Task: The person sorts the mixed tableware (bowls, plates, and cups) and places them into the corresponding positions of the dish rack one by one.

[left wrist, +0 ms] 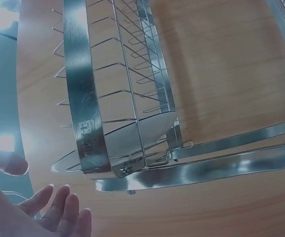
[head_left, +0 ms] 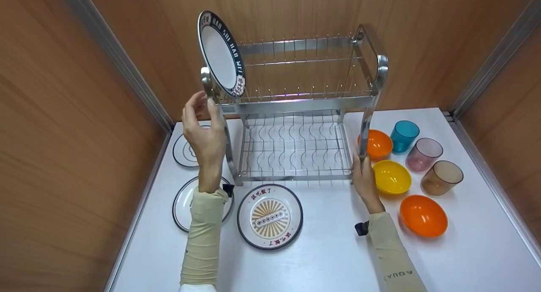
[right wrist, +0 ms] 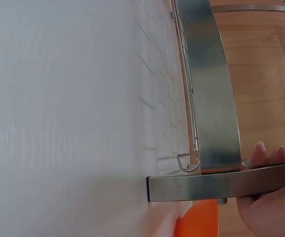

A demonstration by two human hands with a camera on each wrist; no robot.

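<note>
A two-tier metal dish rack (head_left: 304, 104) stands against the back wall. One white plate with a dark lettered rim (head_left: 219, 55) stands on edge at the left end of its upper tier. My left hand (head_left: 205, 129) is beside the rack's upper left corner, just below that plate. In the left wrist view, the left hand's fingers (left wrist: 58, 212) are spread and hold nothing, apart from the rack's metal bar (left wrist: 86, 98). Low on the rack's right front leg (right wrist: 221, 186), my right hand (head_left: 363, 176) grips the metal, its fingertips (right wrist: 268, 155) showing behind it.
A patterned plate (head_left: 270, 216) lies before the rack; two more plates, one partly under my left forearm (head_left: 184, 203) and one behind it (head_left: 182, 152), lie at left. At right are orange bowls (head_left: 422, 216), a yellow bowl (head_left: 392, 178), and teal (head_left: 404, 136), pink (head_left: 424, 154) and brown (head_left: 441, 178) cups.
</note>
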